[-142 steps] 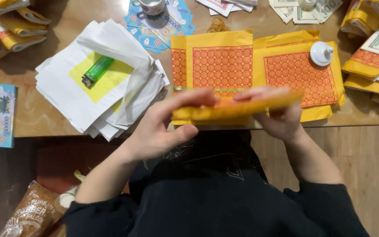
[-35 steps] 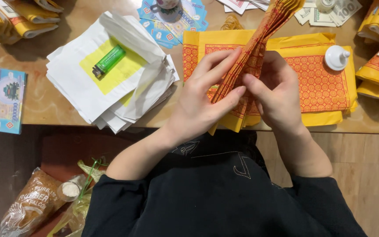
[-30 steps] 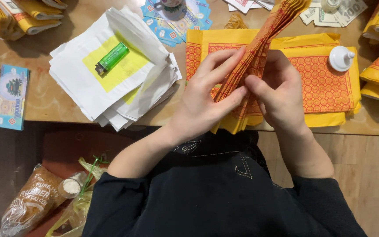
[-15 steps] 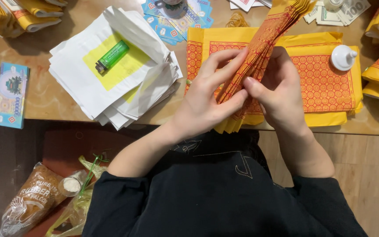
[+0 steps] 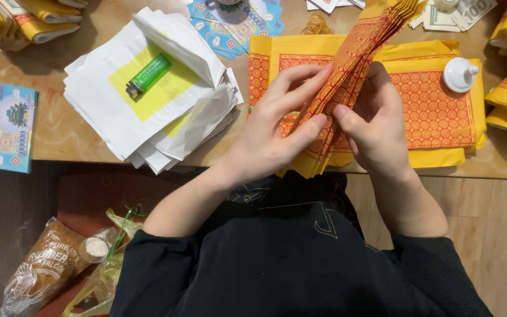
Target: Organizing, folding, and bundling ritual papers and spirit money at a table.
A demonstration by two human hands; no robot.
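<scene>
At the centre of the frame, the left hand (image 5: pixel 268 138) and right hand (image 5: pixel 377 126) both pinch a slanted stack of orange-and-yellow paper sheets (image 5: pixel 353 76), held off the bench (image 5: pixel 54 141) so thumbs can fan its edges, lighter (image 5: pixel 148 74) weighting white paper at upper left.

Matt yellow-orange paper stack (image 5: pixel 347 88), glossy green plastic lighter (image 5: pixel 148 74), smooth wooden table (image 5: pixel 60 138).

Both forearms bare, angled up and inward — left hand (image 5: pixel 271 132) fingers spread, thumb pressing right; right hand (image 5: pixel 377 126) curled, thumb pointing left. Thumbs close together, wrists apart — both hands gripping.
</scene>
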